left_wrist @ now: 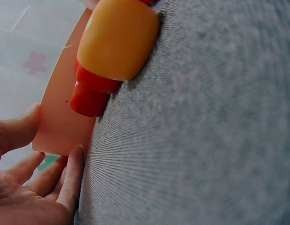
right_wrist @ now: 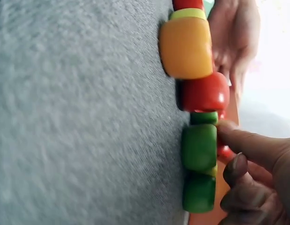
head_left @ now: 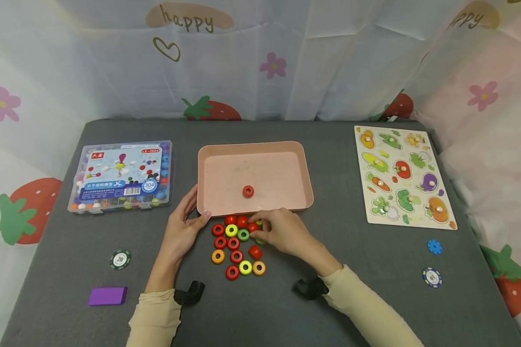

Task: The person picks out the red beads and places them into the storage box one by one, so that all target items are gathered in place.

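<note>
My left hand (head_left: 182,231) grips the near left corner of a shallow pink tray (head_left: 278,173), thumb at the rim and fingers along the outer side. One red ring bead (head_left: 244,192) lies in the tray. Just in front of it, beads in red, yellow, green and orange are spread on the table. At the far right of this group my right hand (head_left: 288,233) pinches a red bead (head_left: 253,227) between thumb and index finger. Two green beads (right_wrist: 199,147) show beside those fingers in the right wrist view, and an orange bead (left_wrist: 119,40) is large in the left wrist view.
A clear case of small coloured parts (head_left: 121,176) stands left of the tray. On the right lies a wooden vegetable puzzle board (head_left: 390,185). Round chips (head_left: 120,259) are at both sides, and a purple block (head_left: 107,296) lies at the near left.
</note>
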`<action>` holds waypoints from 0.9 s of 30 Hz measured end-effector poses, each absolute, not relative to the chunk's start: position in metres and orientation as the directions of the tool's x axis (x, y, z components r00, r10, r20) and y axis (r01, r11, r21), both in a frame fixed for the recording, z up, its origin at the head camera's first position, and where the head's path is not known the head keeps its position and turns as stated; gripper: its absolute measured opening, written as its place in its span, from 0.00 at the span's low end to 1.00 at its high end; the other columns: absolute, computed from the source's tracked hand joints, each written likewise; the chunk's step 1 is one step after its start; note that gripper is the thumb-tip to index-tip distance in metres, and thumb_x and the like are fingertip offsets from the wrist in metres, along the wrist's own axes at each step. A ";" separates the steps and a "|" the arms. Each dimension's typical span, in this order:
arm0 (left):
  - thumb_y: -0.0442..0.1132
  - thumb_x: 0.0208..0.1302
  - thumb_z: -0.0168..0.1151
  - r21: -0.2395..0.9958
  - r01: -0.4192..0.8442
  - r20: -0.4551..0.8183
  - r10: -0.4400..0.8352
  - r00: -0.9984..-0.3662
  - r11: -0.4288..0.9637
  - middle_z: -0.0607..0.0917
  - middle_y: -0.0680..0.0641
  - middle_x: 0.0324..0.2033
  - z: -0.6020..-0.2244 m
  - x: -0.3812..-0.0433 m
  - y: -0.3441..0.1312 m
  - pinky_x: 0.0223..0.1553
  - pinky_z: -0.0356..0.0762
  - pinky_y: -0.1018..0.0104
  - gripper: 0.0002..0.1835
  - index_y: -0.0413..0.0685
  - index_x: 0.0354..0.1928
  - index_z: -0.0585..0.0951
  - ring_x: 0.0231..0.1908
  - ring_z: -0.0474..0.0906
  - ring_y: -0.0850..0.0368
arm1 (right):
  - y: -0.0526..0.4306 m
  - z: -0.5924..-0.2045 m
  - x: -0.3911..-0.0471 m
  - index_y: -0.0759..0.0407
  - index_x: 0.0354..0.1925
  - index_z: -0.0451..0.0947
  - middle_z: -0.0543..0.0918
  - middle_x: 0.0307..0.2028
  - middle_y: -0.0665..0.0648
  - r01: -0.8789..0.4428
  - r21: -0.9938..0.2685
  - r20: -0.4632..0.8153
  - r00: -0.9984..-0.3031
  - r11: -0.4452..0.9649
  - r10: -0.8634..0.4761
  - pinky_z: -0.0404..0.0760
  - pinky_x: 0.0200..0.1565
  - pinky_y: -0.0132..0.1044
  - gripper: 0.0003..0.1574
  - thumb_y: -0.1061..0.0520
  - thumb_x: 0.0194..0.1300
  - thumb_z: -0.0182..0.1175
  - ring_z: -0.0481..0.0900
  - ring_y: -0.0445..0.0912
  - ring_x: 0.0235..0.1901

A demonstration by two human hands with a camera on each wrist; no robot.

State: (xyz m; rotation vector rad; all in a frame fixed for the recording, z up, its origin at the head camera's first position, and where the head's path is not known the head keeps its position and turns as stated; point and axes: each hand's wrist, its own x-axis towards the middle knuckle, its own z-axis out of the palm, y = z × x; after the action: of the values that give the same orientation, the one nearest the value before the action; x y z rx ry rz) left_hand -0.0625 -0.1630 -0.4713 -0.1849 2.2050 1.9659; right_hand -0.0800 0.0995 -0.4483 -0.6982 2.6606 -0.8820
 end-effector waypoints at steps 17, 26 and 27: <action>0.36 0.71 0.61 0.972 -0.206 -0.210 0.030 -0.977 0.114 0.65 0.47 0.74 -0.472 -0.062 -0.164 0.42 0.83 0.65 0.39 0.63 0.78 0.58 0.54 0.81 0.38 | 0.111 -0.442 -0.123 0.56 0.52 0.84 0.82 0.37 0.49 -0.350 -0.829 0.138 -0.884 0.437 -0.446 0.77 0.41 0.40 0.22 0.59 0.58 0.74 0.76 0.45 0.36; 0.36 0.71 0.61 0.971 -0.210 -0.215 0.033 -0.976 0.112 0.64 0.47 0.74 -0.471 -0.062 -0.164 0.42 0.84 0.63 0.39 0.63 0.78 0.57 0.54 0.82 0.38 | 0.109 -0.452 -0.142 0.54 0.47 0.88 0.86 0.39 0.52 -0.263 -0.769 0.065 -0.939 0.583 -0.339 0.72 0.37 0.39 0.18 0.57 0.56 0.76 0.77 0.52 0.36; 0.36 0.71 0.61 0.971 -0.210 -0.215 0.034 -0.976 0.113 0.64 0.47 0.74 -0.471 -0.062 -0.164 0.42 0.84 0.63 0.39 0.63 0.78 0.57 0.54 0.82 0.38 | 0.108 -0.453 -0.143 0.54 0.47 0.88 0.85 0.38 0.52 -0.258 -0.759 0.059 -0.941 0.597 -0.332 0.72 0.36 0.39 0.18 0.57 0.56 0.75 0.77 0.51 0.35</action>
State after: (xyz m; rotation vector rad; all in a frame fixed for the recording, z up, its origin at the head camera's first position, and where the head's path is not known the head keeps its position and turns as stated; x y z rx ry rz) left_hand -0.0623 -0.1639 -0.4714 -0.1763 2.1986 1.9704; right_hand -0.1432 0.1080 -0.4528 -0.5048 2.7276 -1.2746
